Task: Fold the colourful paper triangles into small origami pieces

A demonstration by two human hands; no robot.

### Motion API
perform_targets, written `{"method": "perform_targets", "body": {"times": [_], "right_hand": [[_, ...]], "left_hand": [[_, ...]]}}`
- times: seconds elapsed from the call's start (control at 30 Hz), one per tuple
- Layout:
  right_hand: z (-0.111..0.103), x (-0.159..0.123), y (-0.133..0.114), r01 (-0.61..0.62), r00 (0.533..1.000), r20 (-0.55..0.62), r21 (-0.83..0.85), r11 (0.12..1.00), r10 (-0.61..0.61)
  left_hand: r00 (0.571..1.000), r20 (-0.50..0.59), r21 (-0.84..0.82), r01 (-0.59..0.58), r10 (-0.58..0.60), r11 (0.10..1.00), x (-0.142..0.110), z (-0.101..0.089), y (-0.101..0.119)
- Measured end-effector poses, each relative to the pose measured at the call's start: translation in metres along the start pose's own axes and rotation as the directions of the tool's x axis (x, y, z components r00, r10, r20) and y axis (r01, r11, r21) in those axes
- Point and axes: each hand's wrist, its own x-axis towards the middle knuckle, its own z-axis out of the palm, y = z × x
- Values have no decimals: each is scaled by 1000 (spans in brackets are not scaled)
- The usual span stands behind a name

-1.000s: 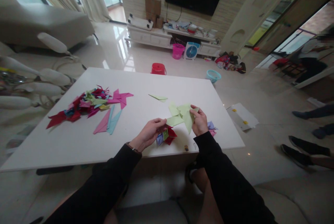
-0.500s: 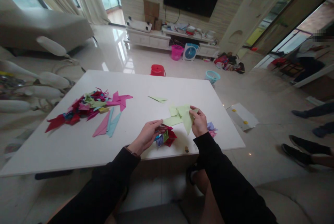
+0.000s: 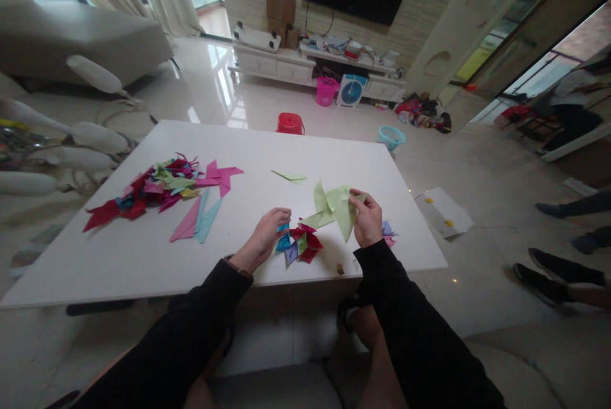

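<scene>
My right hand pinches one point of a light green paper pinwheel held above the white table. To its left, my left hand is apart from the pinwheel, fingers extended, with nothing visible in it. Beside and below that hand lies a cluster of folded paper pieces in red, blue, green and lilac. A flat green folded paper rests farther back. A lilac and pink folded piece sits right of my right hand, partly hidden.
At the table's left are a heap of colourful folded papers, a pink paper pinwheel, and pink and light blue folded strips. A red bucket and a blue basket stand beyond. People's feet show at right.
My left hand has let go of the green pinwheel and drawn back a little to the left. The pinwheel stays in my right hand, its left points now raised or loose.
</scene>
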Motion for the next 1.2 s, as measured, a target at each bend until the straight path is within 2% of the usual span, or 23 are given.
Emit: {"method": "perform_targets", "body": {"times": [0.13, 0.23, 0.37, 0.43, 0.53, 0.6, 0.77, 0.87, 0.93, 1.03, 1.13, 1.2], "right_hand": [[-2, 3, -3, 23, 999, -34, -15, 1000, -23], [-4, 7, -12, 26, 999, -47, 15, 1000, -25], [-12, 15, -35, -6, 999, -36, 152, 988, 12], [-17, 18, -45, -25, 999, -25, 242, 970, 32], [-25, 21, -47, -82, 996, -6, 309, 948, 88], [-27, 21, -40, -128, 992, 12, 277, 952, 129], [-30, 21, -29, -66, 997, 38, 41, 997, 65], [-35, 29, -40, -25, 999, 22, 54, 998, 24], [-40, 41, -51, 37, 999, 3, 126, 991, -38], [-45, 74, -63, 117, 993, -19, 228, 967, -116], [-50, 118, -60, 111, 993, -60, 229, 967, -100], [-54, 146, -48, 62, 994, -101, 151, 987, -47]], "left_hand": [[1000, 5, -81, 17, -17, 997, 2, -2, 5], [999, 25, -216, 41, -37, 976, -1, -4, 15], [977, 180, -504, -7, 113, 864, -10, -8, 37], [962, 197, -560, -49, 190, 827, -13, -13, 45], [973, 115, -531, -110, 200, 840, -11, -22, 47], [984, 95, -498, -82, 148, 863, -8, -28, 44], [982, 189, -399, 61, 17, 915, -2, -30, 31], [980, 199, -340, 75, -6, 937, -2, -23, 29], [979, 203, -352, 73, 0, 933, -2, -19, 31], [977, 212, -426, 73, 21, 902, -1, -17, 34], [972, 235, -451, 79, 33, 889, -1, -17, 36], [971, 235, -413, 70, 32, 908, 0, -19, 34]]}}
